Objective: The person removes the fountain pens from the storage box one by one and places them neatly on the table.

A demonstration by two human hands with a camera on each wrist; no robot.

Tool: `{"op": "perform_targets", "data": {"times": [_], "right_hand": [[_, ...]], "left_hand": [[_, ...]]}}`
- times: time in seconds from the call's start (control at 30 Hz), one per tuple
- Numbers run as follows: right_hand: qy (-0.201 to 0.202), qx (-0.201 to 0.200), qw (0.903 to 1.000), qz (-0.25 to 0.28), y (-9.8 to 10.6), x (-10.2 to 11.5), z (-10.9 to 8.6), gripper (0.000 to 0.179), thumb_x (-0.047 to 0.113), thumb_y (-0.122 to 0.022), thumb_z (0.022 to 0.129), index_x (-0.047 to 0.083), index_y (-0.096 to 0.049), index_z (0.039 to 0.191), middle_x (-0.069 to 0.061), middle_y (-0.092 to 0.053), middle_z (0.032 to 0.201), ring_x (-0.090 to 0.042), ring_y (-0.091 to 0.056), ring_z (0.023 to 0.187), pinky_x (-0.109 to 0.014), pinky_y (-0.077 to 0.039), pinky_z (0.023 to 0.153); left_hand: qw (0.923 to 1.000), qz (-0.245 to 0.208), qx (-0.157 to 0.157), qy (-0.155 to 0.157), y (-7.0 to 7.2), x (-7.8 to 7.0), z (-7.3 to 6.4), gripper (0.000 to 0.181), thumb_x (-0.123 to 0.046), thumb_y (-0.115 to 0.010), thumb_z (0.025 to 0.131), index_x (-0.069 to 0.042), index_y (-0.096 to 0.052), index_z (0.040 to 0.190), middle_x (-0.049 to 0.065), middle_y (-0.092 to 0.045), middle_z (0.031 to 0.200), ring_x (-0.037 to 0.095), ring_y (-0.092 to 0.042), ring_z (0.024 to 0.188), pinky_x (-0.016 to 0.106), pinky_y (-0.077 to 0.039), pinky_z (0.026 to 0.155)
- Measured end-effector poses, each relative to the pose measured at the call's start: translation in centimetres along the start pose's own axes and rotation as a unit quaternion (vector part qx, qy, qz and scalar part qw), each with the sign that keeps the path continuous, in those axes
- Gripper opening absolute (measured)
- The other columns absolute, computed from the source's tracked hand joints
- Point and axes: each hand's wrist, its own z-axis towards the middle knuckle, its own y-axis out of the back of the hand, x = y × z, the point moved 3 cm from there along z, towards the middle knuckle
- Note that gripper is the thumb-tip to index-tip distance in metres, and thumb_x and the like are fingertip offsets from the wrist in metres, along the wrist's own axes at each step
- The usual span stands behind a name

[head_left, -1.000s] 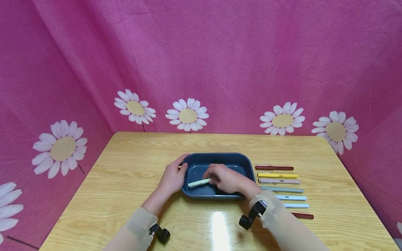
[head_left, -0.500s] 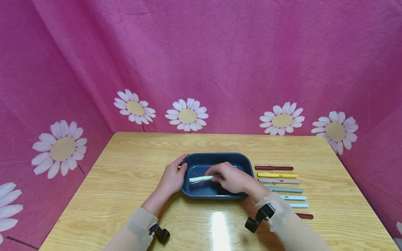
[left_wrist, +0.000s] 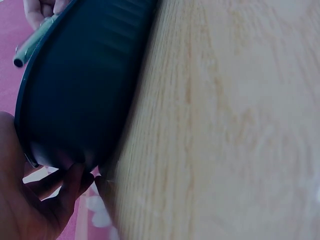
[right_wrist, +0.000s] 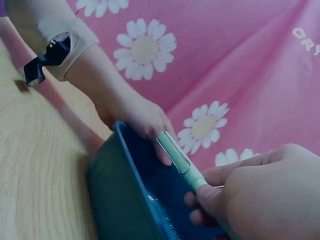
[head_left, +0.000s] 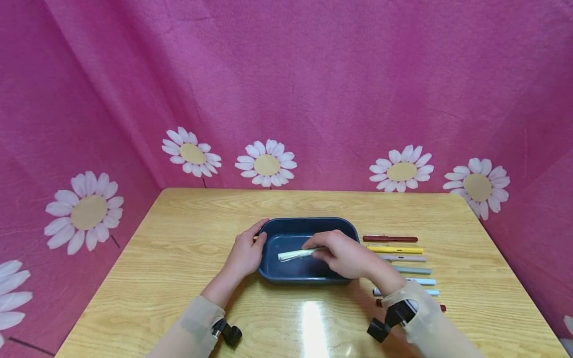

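A dark blue rectangular bin (head_left: 286,281) stands on the wooden table. My left hand (head_left: 243,253) grips its left end; in the left wrist view the thumb lies at the rim and the fingers (left_wrist: 72,187) press the outer wall. My right hand (head_left: 346,253) pinches a pale green pen (head_left: 293,255) above the bin. The pen's clip and cap (right_wrist: 175,152) point away from the fingers in the right wrist view, while its other end is hidden by the hand.
Right of the bin, several pens lie in a column: a dark red pen (head_left: 391,238) at the back, then a yellow pen (head_left: 396,249), a lilac pen (head_left: 409,258), a grey-green pen (head_left: 416,270) and others partly behind my right forearm. A pink flowered curtain (head_left: 286,99) surrounds the table.
My right hand has lifted the pale green pen a little and carried it to the right, the forearm covering different parts of the pens. My left hand and the bin have stayed put.
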Motion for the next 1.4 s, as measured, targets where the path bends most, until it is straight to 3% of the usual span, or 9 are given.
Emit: {"op": "perform_targets", "data": {"times": [0.3,0.53,0.83,0.97,1.23,1.4], "right_hand": [[-0.009,-0.020,0.9997,0.008,1.5,0.2,-2.7,0.028,-0.001,-0.065,0.103,0.012,-0.074,0.126,0.005,-0.072,0.118,-0.008,-0.064,0.097,-0.030,-0.057,0.082],[-0.007,-0.043,0.9989,0.015,2.1,0.0,-5.0,0.028,-0.005,-0.066,0.101,0.012,-0.076,0.122,0.006,-0.073,0.117,-0.012,-0.067,0.103,-0.031,-0.059,0.087],[-0.051,-0.050,0.9972,0.023,2.5,-1.1,-8.3,0.029,-0.003,-0.066,0.101,0.015,-0.075,0.122,0.004,-0.072,0.110,-0.013,-0.063,0.086,-0.028,-0.054,0.073],[-0.070,-0.054,0.9957,0.028,2.9,-1.3,-9.7,0.030,-0.003,-0.068,0.100,0.017,-0.075,0.122,0.004,-0.073,0.109,-0.019,-0.066,0.090,-0.028,-0.056,0.078],[-0.062,-0.082,0.9946,0.007,3.1,-1.7,-12.3,0.032,-0.006,-0.071,0.097,0.016,-0.075,0.119,0.004,-0.074,0.111,-0.017,-0.069,0.091,-0.029,-0.059,0.080],[-0.020,-0.121,0.9924,-0.013,3.1,-2.0,-14.1,0.040,-0.012,-0.074,0.091,0.018,-0.075,0.118,0.007,-0.074,0.111,-0.014,-0.070,0.094,-0.025,-0.058,0.081]], "left_hand": [[0.9999,0.004,-0.005,-0.014,0.1,0.0,0.0,0.044,-0.021,-0.049,0.113,-0.019,-0.054,0.157,0.015,-0.065,0.140,0.032,-0.068,0.114,0.053,-0.053,0.102],[0.9996,0.009,-0.001,-0.027,0.1,0.0,0.0,0.045,-0.020,-0.049,0.113,-0.016,-0.053,0.157,0.016,-0.065,0.140,0.032,-0.069,0.114,0.053,-0.054,0.101],[0.9994,0.017,-0.001,-0.030,0.1,-0.2,0.1,0.045,-0.018,-0.049,0.113,-0.013,-0.053,0.157,0.016,-0.065,0.141,0.033,-0.068,0.116,0.053,-0.054,0.102],[0.9995,0.019,0.001,-0.026,0.1,-0.3,0.1,0.045,-0.018,-0.049,0.113,-0.014,-0.052,0.158,0.016,-0.064,0.142,0.033,-0.067,0.118,0.053,-0.053,0.103],[0.9994,0.023,0.002,-0.027,0.0,-0.2,0.1,0.045,-0.017,-0.049,0.113,-0.013,-0.052,0.157,0.016,-0.064,0.142,0.033,-0.068,0.118,0.053,-0.053,0.102],[0.9993,0.025,0.006,-0.028,0.0,-0.3,0.1,0.045,-0.018,-0.048,0.113,-0.013,-0.052,0.158,0.017,-0.063,0.143,0.034,-0.067,0.119,0.054,-0.053,0.103]]}}
